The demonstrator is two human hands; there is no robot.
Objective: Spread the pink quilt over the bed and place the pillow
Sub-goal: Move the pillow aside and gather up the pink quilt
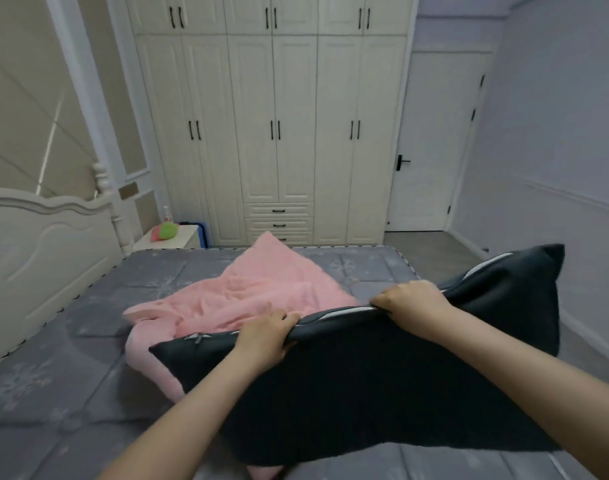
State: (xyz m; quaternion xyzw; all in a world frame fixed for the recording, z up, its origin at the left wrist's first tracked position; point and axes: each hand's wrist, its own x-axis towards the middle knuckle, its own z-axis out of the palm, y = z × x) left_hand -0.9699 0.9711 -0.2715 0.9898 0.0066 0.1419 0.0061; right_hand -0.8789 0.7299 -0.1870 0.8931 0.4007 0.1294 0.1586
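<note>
A dark pillow (382,375) with a zipped top edge stands lifted over the near side of the bed (53,358). My left hand (266,336) grips its top edge near the zipper end. My right hand (412,301) grips the same edge further right. Behind and under the pillow lies the pink quilt (261,289), crumpled in the middle of the grey mattress, with one corner pointing toward the far edge. Part of the quilt is hidden by the pillow.
A cream headboard (36,244) stands at the left. A small nightstand (171,237) with a pink and green object sits beyond the bed's far corner. White wardrobes (275,133) fill the far wall, with a door (431,150) to their right.
</note>
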